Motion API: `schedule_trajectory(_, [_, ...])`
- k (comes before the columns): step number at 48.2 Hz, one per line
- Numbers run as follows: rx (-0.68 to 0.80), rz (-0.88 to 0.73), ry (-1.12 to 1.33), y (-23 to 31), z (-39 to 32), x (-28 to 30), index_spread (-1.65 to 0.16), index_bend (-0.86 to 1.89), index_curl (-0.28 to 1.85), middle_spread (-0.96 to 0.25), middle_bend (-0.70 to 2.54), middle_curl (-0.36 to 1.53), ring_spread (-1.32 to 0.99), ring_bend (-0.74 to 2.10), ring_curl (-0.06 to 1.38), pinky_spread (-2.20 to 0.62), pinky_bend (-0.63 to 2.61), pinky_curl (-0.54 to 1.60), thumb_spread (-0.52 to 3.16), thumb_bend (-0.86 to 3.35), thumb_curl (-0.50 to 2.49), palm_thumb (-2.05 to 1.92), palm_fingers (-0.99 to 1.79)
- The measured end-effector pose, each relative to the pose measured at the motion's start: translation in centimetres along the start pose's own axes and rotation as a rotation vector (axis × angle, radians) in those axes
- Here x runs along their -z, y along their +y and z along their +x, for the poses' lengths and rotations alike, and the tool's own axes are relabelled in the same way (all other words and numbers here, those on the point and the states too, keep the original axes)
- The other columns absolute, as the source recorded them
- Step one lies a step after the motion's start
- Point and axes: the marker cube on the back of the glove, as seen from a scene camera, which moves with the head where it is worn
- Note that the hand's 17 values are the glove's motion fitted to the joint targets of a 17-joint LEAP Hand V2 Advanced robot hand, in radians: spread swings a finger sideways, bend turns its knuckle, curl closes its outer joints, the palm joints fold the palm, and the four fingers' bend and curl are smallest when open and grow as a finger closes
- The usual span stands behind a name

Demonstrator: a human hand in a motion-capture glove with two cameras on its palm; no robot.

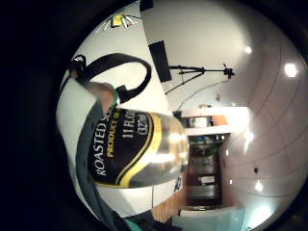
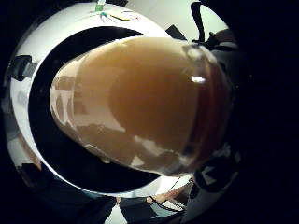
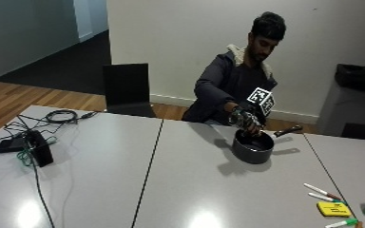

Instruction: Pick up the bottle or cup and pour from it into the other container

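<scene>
While fingers grip the bottle [image 3: 243, 119] over the pot [image 3: 253, 147], right hand [image 3: 248, 121] mostly hides it.

I see a black glove [image 3: 248, 119] over a dark grey pot [image 3: 253, 147] at the right middle of the outside view. The pot's handle [image 3: 288, 130] is black. The table [image 3: 170, 180] is light grey. The bottle [image 1: 137, 149] has a black label with yellow stripes and white words, and its bare part is shiny silver. Up close, the bottle looks see-through with brown inside. At the lower right lie a yellow block [image 3: 333, 209] and white markers [image 3: 321, 191]. At the left sit a black box [image 3: 38, 148] and black cables [image 3: 61, 115]. The chair [image 3: 127, 89] is black.
</scene>
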Motion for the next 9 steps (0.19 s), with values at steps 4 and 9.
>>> schedule_trajectory(4, [0.082, 0.035, -0.008, 1.4, -1.1, 0.5, -0.33, 0.19, 0.43, -0.22, 0.57, 0.5, -0.26, 0.58, 0.41, -0.13, 0.27, 0.35, 0.63, -0.03, 0.64, 1.01, 1.28])
schedule_trajectory(9, [0.081, 0.024, -0.011, 2.4, -2.2, 1.1, -0.33, 0.19, 0.44, -0.23, 0.58, 0.5, -0.27, 0.58, 0.41, -0.14, 0.26, 0.35, 0.65, -0.03, 0.62, 1.0, 1.29])
